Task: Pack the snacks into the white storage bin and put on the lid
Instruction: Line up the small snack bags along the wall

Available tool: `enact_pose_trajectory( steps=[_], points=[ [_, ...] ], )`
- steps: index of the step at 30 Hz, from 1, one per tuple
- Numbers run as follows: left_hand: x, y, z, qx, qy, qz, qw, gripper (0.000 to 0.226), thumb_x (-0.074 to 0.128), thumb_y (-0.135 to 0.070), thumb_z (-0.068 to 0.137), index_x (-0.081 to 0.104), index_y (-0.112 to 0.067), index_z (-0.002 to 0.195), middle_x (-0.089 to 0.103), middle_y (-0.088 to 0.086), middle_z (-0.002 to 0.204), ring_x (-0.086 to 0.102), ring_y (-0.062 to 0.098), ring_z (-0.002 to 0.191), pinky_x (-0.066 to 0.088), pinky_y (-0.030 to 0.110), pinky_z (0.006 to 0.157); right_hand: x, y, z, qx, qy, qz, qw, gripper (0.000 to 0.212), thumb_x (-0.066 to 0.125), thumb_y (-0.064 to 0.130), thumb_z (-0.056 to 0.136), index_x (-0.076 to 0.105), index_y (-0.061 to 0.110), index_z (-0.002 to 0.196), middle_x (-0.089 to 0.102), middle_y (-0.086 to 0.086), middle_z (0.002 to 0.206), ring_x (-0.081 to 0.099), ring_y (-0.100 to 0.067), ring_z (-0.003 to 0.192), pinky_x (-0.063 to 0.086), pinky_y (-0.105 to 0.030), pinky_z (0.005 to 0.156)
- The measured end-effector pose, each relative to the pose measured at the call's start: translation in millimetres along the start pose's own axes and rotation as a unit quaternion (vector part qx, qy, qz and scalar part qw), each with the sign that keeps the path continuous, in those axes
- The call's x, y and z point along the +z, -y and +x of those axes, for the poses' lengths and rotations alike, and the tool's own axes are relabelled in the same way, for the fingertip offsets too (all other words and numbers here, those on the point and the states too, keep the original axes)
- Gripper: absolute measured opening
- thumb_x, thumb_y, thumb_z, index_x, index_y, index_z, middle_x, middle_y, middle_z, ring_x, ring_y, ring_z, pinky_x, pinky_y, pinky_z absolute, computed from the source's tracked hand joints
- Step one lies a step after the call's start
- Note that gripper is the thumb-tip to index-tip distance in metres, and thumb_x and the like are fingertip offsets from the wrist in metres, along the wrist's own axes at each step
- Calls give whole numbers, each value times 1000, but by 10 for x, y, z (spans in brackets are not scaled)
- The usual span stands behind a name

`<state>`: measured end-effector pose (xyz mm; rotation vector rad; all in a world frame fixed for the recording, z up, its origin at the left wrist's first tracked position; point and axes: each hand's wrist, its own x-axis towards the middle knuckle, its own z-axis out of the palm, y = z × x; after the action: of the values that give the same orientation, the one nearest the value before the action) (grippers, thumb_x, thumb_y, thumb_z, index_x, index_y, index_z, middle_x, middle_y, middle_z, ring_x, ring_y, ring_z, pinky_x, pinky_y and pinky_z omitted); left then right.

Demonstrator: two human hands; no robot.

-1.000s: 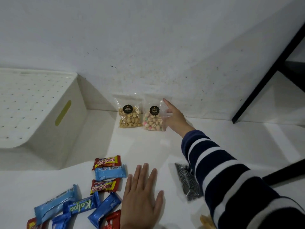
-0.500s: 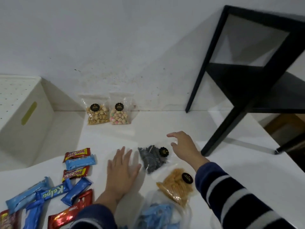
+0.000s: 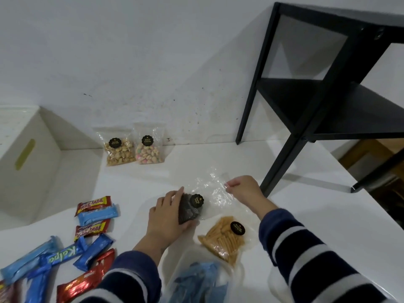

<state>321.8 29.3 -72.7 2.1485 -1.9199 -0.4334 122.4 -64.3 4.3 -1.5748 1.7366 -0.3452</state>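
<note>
1. Nearest: clear bag of blue packets [image 3: 196, 283] at bottom centre, on the white desk [image 3: 306, 215]; candy bars [image 3: 65, 254] scattered bottom left, red and blue wrappers
2. Bag of tan sticks [image 3: 223, 239] lies flat just beyond the blue bag, black round label on it
3. Left hand [image 3: 168, 217] curled around the filled end of the dark snack bag [image 3: 190, 208], fingers over the top, thumb under the near edge
4. Right hand [image 3: 244, 191] pinching the clear empty end of the same bag, thumb against fingertips; bag stretched between both hands, just above or on the desk, cannot tell which
5. Further back: nut bag [image 3: 119, 149] and pastel candy bag [image 3: 148, 149] side by side, leaning on the wall
6. White bin [image 3: 28, 165] at far left, well apart from the hands; top cut off by the frame edge, cannot tell if the lid is on
7. Black table frame [image 3: 306, 95] at far right
</note>
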Motion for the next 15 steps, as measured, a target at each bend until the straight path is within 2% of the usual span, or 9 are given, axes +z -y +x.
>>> enact_pose_trajectory(
  steps=[2,4,7,9,11,13,15],
  points=[
    [-27,53,-101,-30,-5,-4,1000,108,54,-77,67,5,-28,150,28,-5,147,33,19,132,35,39,102,20,131,-17,-28,27,-8,999,19,67,13,87,71,12,106,67,-3,104,60,-17,91,48,-27,84],
    [-50,104,-193,-47,-17,10,999,109,53,-77,68,3,-26,150,31,-5,146,35,19,130,34,39,101,62,243,-32,-36,61,-19,997,14,67,11,86,69,17,97,65,-2,93,60,-16,80,48,-24,66],
    [-37,165,-315,-67,-49,49,995,105,43,-80,69,3,-26,150,37,-6,143,38,20,126,34,37,98,158,361,-70,-52,96,-30,994,22,61,2,84,70,15,100,64,-3,79,61,-15,70,45,-21,57],
    [18,239,-383,-66,-61,48,995,106,31,-83,66,6,-25,150,37,-5,144,38,20,128,32,38,101,220,431,-93,-78,76,-51,993,26,57,-1,85,72,14,99,58,6,72,60,-14,75,44,-19,59],
    [81,335,-439,-52,-51,14,997,109,27,-86,63,4,-24,151,31,-4,150,33,19,135,25,41,111,267,482,-96,-93,40,-56,993,27,56,-3,84,74,14,94,54,14,69,58,-13,82,44,-21,68],
    [119,410,-477,-41,-32,-27,998,112,31,-87,64,-4,-25,150,20,-3,156,23,17,142,14,44,118,299,495,-81,-94,15,-54,994,30,55,-6,83,76,15,90,56,15,69,58,-14,83,45,-22,71],
    [139,434,-513,-35,-25,-49,998,111,34,-85,67,-9,-24,150,12,-3,158,13,16,145,4,44,120,326,504,-90,-98,8,-59,993,33,51,-5,83,76,15,91,65,8,80,58,-14,83,45,-22,71]
  ],
)
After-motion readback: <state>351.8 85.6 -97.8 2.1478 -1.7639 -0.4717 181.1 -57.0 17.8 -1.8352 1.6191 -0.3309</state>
